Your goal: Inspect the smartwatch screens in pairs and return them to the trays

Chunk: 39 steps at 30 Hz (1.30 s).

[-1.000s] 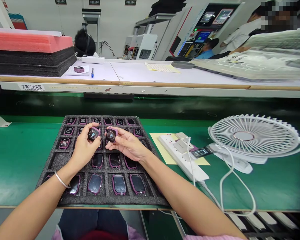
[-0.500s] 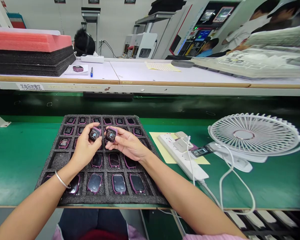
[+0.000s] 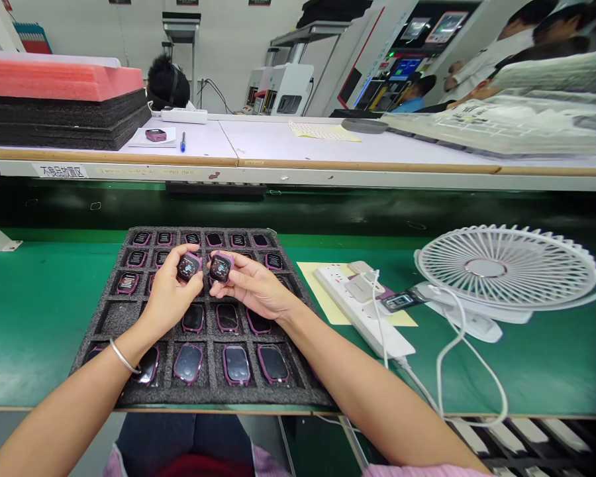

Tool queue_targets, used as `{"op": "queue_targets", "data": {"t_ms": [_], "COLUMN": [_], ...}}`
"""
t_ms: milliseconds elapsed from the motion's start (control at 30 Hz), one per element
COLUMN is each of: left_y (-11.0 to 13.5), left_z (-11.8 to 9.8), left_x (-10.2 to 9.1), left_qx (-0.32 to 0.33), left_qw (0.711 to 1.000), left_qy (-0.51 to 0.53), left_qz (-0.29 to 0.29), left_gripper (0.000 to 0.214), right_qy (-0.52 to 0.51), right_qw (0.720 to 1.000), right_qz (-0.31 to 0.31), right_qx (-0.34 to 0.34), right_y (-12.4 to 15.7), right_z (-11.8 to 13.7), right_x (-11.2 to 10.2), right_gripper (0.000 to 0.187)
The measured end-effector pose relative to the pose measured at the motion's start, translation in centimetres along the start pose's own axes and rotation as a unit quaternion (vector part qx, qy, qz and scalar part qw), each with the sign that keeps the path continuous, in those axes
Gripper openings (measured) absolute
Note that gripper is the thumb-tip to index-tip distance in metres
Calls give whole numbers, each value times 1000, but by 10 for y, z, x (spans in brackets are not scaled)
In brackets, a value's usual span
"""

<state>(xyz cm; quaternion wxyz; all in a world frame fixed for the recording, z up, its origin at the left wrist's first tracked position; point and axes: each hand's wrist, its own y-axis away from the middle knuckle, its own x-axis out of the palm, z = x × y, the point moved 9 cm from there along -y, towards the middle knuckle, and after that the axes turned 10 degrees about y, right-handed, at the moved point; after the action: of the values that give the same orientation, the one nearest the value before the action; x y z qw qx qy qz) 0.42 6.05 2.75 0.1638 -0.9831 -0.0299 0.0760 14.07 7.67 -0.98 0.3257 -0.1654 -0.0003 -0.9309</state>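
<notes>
My left hand [image 3: 167,295] grips a small purple smartwatch body [image 3: 188,266] with its screen lit. My right hand [image 3: 255,288] holds a second purple smartwatch body [image 3: 220,267], also lit, right beside the first. Both hands hover over a black foam tray [image 3: 113,317] on the green mat. The tray's pockets hold several more purple watch bodies [image 3: 237,365], most with dark screens. A silver bangle sits on my left wrist.
A white power strip [image 3: 362,311] with plugged chargers and a white cable lies right of the tray, next to a white desk fan [image 3: 507,268] lying flat. Behind are a dark conveyor, a white bench with stacked foam sheets [image 3: 59,109], and other people at work.
</notes>
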Motion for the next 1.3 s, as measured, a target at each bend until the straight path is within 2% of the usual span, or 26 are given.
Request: {"op": "queue_targets", "data": {"t_ms": [933, 1300], "left_y": [0, 0], "left_z": [1, -2], "left_x": [2, 6], "left_qx": [-13, -3], "left_qw": [1000, 1000], "left_qy": [4, -2], "left_qz": [10, 28], "left_gripper": [42, 39], "right_qy": [-23, -25], "right_qw": [999, 999], "right_qz": [-11, 8], "right_qx": [25, 22], "right_y": [-1, 0], "right_z": [-5, -7], "right_x": [0, 3], "right_gripper": [52, 48]}}
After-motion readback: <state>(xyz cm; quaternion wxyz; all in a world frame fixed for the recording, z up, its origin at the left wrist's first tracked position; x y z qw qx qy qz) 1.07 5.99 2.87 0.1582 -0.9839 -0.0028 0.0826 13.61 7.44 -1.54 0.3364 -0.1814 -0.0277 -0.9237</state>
